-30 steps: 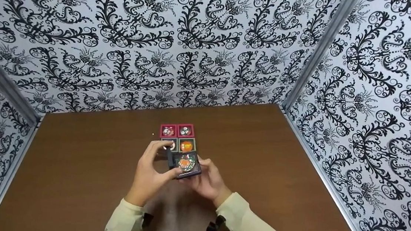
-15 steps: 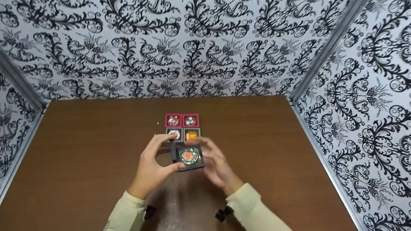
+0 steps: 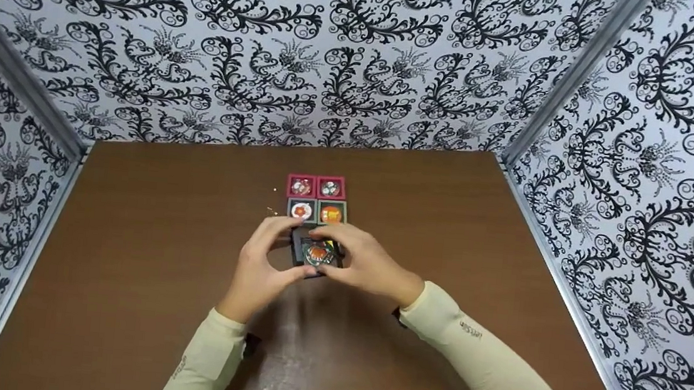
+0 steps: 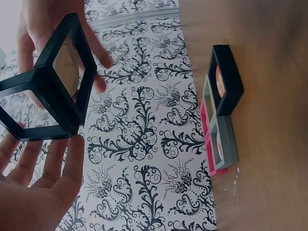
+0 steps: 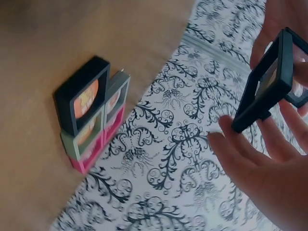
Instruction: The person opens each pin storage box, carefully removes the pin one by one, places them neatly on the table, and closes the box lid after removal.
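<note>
A black hinged display case (image 4: 55, 103), its two halves spread like a book, is held up above the table. In one half sits a round painted disc (image 3: 320, 254), orange with a dark green patterned rim; its plain tan back (image 4: 66, 70) shows in the left wrist view. My left hand (image 3: 258, 275) grips the case's left side between thumb and fingers. My right hand (image 3: 372, 266) holds its right side, thumb at the near edge and fingers at the far edge. In the head view, the case and hands largely hide a second black case (image 5: 67, 115) standing on the table.
Beyond my hands, two pink cases (image 3: 290, 185) stand behind two grey-green cases (image 3: 290, 209), each with a round disc, pushed together in a block. The second black case adjoins this block. White crumbs (image 4: 236, 178) lie beside it. Patterned walls (image 3: 232, 72) surround the brown table (image 3: 127, 264).
The right hand has moved from supporting the case's underside and right edge to holding it from above, thumb now in front. The head view has tilted down slightly; the left hand keeps its grip.
</note>
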Action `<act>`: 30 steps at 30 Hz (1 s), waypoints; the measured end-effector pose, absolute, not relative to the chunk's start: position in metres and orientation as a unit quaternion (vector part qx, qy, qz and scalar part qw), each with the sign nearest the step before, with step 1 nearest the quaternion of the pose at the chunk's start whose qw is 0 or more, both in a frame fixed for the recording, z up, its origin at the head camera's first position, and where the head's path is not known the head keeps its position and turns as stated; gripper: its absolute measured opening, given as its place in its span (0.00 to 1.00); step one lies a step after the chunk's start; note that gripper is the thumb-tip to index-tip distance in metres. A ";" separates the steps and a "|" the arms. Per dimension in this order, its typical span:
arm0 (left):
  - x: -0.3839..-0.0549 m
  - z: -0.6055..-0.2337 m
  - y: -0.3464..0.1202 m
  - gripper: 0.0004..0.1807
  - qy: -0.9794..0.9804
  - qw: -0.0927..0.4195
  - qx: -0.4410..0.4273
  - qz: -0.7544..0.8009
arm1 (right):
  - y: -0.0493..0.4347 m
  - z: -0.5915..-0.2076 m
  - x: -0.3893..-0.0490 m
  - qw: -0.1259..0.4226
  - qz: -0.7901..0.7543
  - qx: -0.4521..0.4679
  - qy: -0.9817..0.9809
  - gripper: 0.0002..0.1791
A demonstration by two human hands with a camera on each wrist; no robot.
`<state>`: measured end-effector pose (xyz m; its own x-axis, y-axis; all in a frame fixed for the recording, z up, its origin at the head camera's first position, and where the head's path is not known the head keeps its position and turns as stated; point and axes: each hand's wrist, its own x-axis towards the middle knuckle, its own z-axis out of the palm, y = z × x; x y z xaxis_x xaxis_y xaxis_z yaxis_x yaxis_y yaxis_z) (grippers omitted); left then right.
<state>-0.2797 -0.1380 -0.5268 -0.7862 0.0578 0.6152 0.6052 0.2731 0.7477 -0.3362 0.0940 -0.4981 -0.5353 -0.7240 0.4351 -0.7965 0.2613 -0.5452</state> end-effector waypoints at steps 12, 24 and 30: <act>-0.259 -0.512 -0.150 0.42 -0.784 0.226 -0.194 -0.544 | 0.115 -0.496 -0.337 0.068 0.384 0.448 -0.804 0.33; -0.268 -0.583 -0.187 0.43 -0.822 0.111 -0.139 -0.541 | 0.156 -0.561 -0.346 -0.025 0.301 0.378 -0.875 0.30; -0.266 -0.599 -0.192 0.42 -0.849 0.069 -0.125 -0.509 | 0.167 -0.583 -0.350 -0.075 0.244 0.366 -0.895 0.30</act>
<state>-0.2658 -0.1920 -0.5987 -0.9595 0.1413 0.2438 0.2816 0.4513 0.8468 -0.3503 0.1675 -0.5835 -0.7201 -0.6924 0.0450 -0.6191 0.6119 -0.4923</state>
